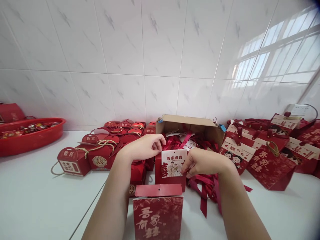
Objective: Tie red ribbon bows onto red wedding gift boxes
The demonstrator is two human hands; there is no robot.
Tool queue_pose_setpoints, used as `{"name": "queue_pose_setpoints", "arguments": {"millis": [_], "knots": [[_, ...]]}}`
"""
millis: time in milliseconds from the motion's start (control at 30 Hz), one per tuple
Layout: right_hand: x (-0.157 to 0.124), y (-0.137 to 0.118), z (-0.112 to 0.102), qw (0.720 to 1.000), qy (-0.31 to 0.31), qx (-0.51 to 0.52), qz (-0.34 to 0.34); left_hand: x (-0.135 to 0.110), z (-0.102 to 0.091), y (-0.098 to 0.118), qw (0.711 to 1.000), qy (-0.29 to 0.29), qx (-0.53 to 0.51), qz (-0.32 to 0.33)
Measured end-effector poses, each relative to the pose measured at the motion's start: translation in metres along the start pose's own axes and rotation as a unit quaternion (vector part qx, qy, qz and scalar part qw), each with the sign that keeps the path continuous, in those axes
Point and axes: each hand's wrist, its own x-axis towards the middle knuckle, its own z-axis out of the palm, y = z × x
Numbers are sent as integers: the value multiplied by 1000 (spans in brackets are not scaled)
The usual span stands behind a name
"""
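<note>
A white printed card point(174, 164) with a couple drawn on it stands upright against the front of a red gift box point(158, 168). My right hand point(203, 162) has its thumb and fingers closed at the card's right edge. At the upper left of the card, my left hand point(151, 146) curls its fingers by the box's top corner; what they grip, if anything, is hidden. Nearest to me stands a dark red gift box point(158, 216) with pale characters and a folded top flap. Crimson ribbons point(206, 190) lie loose beneath my right hand.
Behind my hands an open cardboard carton point(190, 120) lies against the tiled wall, with ribbons and tags inside. Small roped red boxes point(101, 156) crowd the left. Several red gift bags point(271, 166) stand right. A red basin point(37, 136) of wrapped sweets sits far left.
</note>
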Motion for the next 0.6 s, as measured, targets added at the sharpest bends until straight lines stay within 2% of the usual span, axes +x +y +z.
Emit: {"name": "queue_pose_setpoints", "arguments": {"millis": [167, 400, 533, 600], "knots": [[11, 4, 3, 999, -10, -20, -31, -16, -5, 10, 1000, -8, 8, -12], [27, -2, 15, 997, -24, -64, -23, -7, -2, 6, 999, 15, 49, 0], [14, -10, 13, 999, -15, -42, 0, -7, -2, 5, 999, 9, 42, 4], [0, -12, 10, 999, 19, -23, 14, -8, -2, 6, 999, -1, 49, 5]]}}
